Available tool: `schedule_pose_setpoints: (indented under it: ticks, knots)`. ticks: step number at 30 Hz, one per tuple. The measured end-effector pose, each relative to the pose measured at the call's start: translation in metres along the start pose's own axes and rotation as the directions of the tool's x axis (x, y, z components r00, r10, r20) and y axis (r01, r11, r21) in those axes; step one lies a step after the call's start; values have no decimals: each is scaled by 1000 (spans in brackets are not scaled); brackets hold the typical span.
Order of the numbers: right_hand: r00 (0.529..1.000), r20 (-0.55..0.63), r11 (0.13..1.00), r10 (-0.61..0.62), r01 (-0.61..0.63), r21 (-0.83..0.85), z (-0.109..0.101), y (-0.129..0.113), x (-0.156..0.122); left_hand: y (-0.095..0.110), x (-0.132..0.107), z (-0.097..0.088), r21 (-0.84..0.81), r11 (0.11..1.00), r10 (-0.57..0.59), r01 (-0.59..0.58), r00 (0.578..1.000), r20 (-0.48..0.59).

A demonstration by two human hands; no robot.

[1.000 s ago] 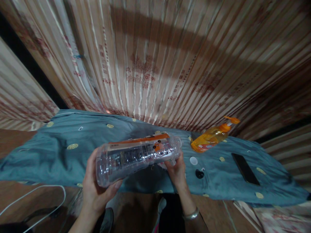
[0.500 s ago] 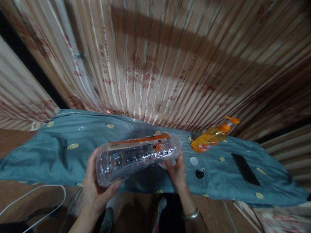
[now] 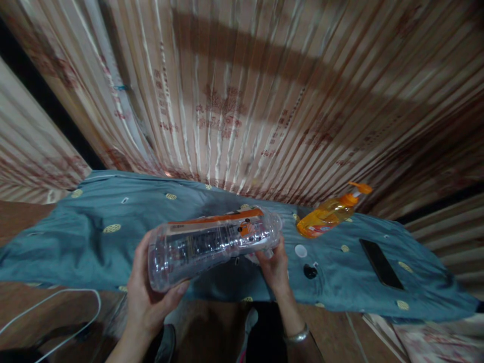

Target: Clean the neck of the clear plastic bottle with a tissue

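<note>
A clear plastic bottle (image 3: 204,244) with an orange and dark printed label lies sideways in the air above the cloth. My left hand (image 3: 147,282) is wrapped round its wide end, thumb on the near side. At the narrower end my right hand (image 3: 275,264) grips it from below, its fingers partly hidden by the bottle. A small clear piece (image 3: 268,253) shows just above the right hand; I cannot make out whether it belongs to the bottle. To the right of that hand, a white disc (image 3: 301,251) and a small black object (image 3: 310,271) rest on the cloth.
A teal cloth (image 3: 143,222) with yellow patterns covers the low surface. An orange pump bottle (image 3: 327,216) and a black phone (image 3: 381,264) are on its right part. Behind hangs a striped curtain (image 3: 227,146). A white cable (image 3: 75,291) loops at the lower left.
The bottle's wide end and my left hand have shifted very slightly left. Both hands keep their hold, and the things on the cloth stay where they were.
</note>
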State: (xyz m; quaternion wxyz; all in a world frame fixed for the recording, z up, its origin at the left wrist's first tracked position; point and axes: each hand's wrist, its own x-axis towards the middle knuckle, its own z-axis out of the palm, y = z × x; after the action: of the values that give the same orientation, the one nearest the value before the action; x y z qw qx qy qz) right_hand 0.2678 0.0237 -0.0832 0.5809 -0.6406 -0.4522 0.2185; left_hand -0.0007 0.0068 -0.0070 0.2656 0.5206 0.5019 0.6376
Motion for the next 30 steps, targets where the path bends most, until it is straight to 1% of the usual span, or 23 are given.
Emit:
schedule_pose_setpoints:
  ticks: [5, 12, 16, 25, 28, 30]
  knots:
    - [1000, 12, 1000, 15, -15, 6, -1, 0, 1, -2, 0, -1, 4, 1000, 5, -5, 1000, 0]
    - [1000, 15, 1000, 11, -11, -7, 0, 2, 0, 0, -1, 0, -8, 1000, -30, 30, 999, -12]
    - [1000, 14, 1000, 27, -27, -12, -1, 1, 0, 0, 0, -1, -1, 1000, -12, 12, 1000, -4]
    - [1000, 9, 1000, -1, 1, -18, 0, 0, 0, -2, -1, -3, 48, 999, -6, 6, 1000, 7]
    - [1000, 12, 1000, -7, 8, -5, 0, -1, 1, -2, 0, -2, 51, 999, 17, -18, 1000, 8]
    - [1000, 5, 1000, 1, -1, -11, 0, -2, 1, -2, 0, -2, 41, 999, 11, -12, 1000, 7]
